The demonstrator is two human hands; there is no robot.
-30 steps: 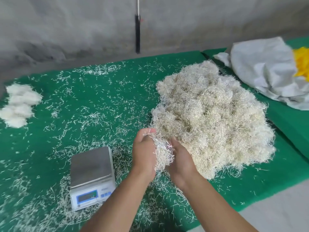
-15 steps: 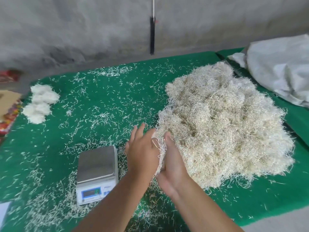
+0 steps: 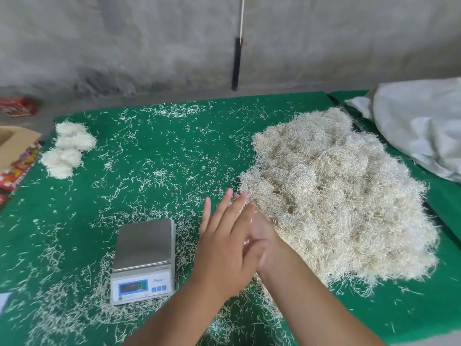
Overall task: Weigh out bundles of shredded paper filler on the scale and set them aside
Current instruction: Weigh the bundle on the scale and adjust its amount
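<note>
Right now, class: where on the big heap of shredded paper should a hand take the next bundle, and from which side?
Probably at the big heap's near-left edge, coming from the scale side. The strands there hang loose and low, and both the left hand and right hand are already beside it.

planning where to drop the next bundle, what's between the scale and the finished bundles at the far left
In the head view, only green mat strewn with loose shreds lies between the scale and the finished bundles.

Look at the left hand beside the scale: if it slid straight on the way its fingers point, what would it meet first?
Most likely the near-left edge of the big filler pile: the left hand has straight fingers aimed up and right, their tips already about at its fringe. Depth is uncertain.
</note>
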